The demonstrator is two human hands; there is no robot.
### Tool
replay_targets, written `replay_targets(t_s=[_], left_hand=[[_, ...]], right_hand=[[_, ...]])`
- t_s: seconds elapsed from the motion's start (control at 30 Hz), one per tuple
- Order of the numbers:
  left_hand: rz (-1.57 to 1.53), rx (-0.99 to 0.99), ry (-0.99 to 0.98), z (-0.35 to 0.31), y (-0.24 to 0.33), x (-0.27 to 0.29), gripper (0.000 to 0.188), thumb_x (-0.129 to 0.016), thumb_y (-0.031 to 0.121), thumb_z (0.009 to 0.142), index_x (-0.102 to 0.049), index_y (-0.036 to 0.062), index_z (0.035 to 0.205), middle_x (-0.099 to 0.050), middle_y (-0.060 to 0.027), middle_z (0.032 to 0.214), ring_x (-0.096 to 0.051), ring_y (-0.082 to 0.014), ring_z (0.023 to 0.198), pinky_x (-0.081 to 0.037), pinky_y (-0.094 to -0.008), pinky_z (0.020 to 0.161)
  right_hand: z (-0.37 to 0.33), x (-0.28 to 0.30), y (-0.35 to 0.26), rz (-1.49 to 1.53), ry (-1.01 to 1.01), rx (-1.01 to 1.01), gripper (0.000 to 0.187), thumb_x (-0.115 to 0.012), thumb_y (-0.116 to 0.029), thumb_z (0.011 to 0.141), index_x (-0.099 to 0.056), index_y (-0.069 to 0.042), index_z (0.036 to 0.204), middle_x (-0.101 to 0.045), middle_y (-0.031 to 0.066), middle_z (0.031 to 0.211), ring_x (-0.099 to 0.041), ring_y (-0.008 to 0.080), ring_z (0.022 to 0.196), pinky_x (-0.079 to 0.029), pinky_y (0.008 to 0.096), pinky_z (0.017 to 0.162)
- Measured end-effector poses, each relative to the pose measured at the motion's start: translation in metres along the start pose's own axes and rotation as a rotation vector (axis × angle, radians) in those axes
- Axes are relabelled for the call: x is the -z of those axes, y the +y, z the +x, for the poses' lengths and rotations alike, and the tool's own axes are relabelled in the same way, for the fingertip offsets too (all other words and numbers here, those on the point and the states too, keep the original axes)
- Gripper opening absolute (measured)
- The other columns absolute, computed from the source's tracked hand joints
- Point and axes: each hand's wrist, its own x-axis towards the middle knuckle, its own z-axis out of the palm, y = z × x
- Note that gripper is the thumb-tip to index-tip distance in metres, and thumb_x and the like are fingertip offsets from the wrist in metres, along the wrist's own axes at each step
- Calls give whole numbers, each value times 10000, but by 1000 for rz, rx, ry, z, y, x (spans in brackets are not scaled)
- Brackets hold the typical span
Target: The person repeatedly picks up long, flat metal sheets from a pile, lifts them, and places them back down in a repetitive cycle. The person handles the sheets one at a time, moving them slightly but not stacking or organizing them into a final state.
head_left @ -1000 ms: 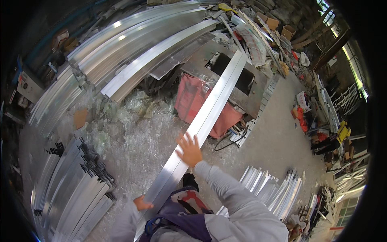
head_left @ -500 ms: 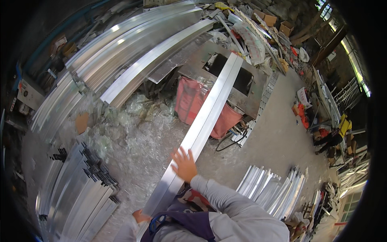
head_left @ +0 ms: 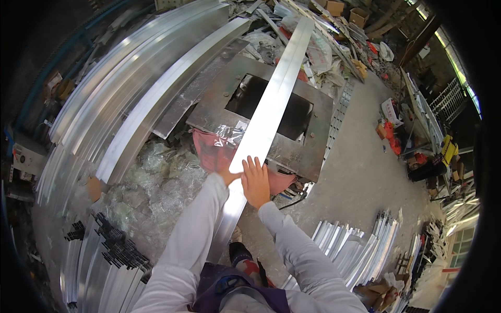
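Observation:
A long silvery metal profile (head_left: 266, 117) runs from near my body to the far scrap pile, crossing a rusty metal plate (head_left: 211, 101) with a dark rectangular opening. At the profile's left edge, my left hand (head_left: 228, 176) grips it with the thumb over the top; its other fingers are mostly hidden. Flat on the upper face lies my right hand (head_left: 255, 183), fingers stretched out and pointing away from me. A red sack (head_left: 211, 151) hangs beneath the plate's near edge.
Long metal profiles (head_left: 151, 99) lie stacked at the far left. More bundles stand near left (head_left: 112, 261) and near right (head_left: 344, 245). Crumpled clear plastic film (head_left: 156, 182) covers the floor to the left. Cardboard boxes (head_left: 359, 17) and scrap lie at the back.
The profile has slid away from me, its far end now over the scrap pile. My left hand has come forward beside the right, which has also moved forward.

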Motion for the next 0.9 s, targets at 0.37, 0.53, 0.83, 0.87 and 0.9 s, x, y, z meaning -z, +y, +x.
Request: replay_targets(t_s=[0.37, 0.53, 0.83, 0.87, 0.9], left_hand=[[-69, -23, -76, 28, 68, 27, 650, -775, 269, 802, -506, 25, 1342, -601, -153, 1255, -563, -225, 1134, -438, -343, 978], [-276, 338, -209, -117, 25, 34, 553, -768, 193, 828, -534, 11, 1295, -646, -88, 1167, -580, -168, 1047, -462, -329, 926], [-430, 660, -89, -512, -47, 34, 567, -811, 177, 764, -557, 16, 1245, -664, -85, 1116, -631, -174, 1001, -504, -338, 898], [-456, 682, -132, -557, -55, 31, 632, -831, 223, 737, -551, 9, 1261, -661, -100, 1133, -629, -196, 1023, -497, -342, 908], [-477, 704, -183, -591, -59, 32, 698, -851, 270, 710, -545, 2, 1278, -658, -114, 1149, -627, -218, 1046, -489, -346, 919]], right_hand=[[67, 24, 30, 26, -27, -26, 448, -604, -230, 887, -541, -60, 1296, -482, 132, 1405, -423, 339, 1307, -256, 546, 1106], [56, -3, 12, -136, 52, 38, 539, -603, -299, 889, -488, -67, 1362, -410, 136, 1467, -337, 352, 1371, -235, 537, 1126], [-123, -36, -135, -180, -105, 160, 614, -551, -425, 906, -416, -144, 1435, -361, 81, 1509, -257, 299, 1426, -190, 571, 1134], [-153, -30, -160, -151, -120, 154, 613, -557, -419, 903, -420, -143, 1433, -360, 84, 1509, -256, 301, 1426, -192, 575, 1132], [-181, -24, -182, -134, -149, 142, 610, -562, -409, 900, -425, -139, 1430, -359, 89, 1509, -255, 307, 1426, -198, 579, 1128]])
